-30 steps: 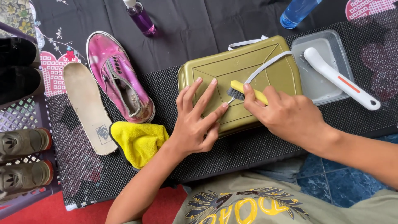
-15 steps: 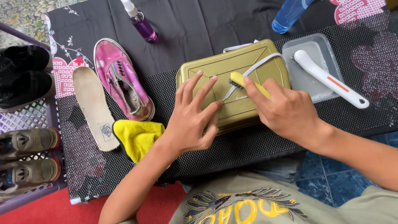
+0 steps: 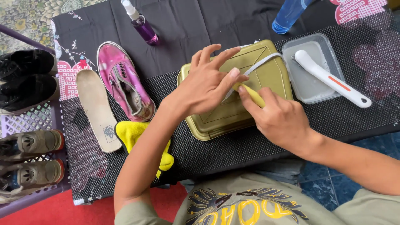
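A gold metal tray (image 3: 273, 75) lies upside down on the black mat, with a white shoelace (image 3: 261, 64) stretched across it. My left hand (image 3: 208, 85) presses flat on the tray, fingertips pinning the lace. My right hand (image 3: 277, 118) grips a small yellow-handled brush (image 3: 252, 93) with its head hidden under my left fingers, on the lace.
A pink sneaker (image 3: 125, 83), a beige insole (image 3: 96, 108) and a yellow cloth (image 3: 137, 137) lie left of the tray. A clear tub (image 3: 318, 46) holding a white brush (image 3: 333, 79) sits to the right. Two spray bottles (image 3: 141, 23) (image 3: 289, 14) stand behind. A purple rack (image 3: 25, 125) holds shoes at left.
My left hand has slid up and right over the tray onto the lace, covering the brush head. My right hand has shifted slightly left with the brush.
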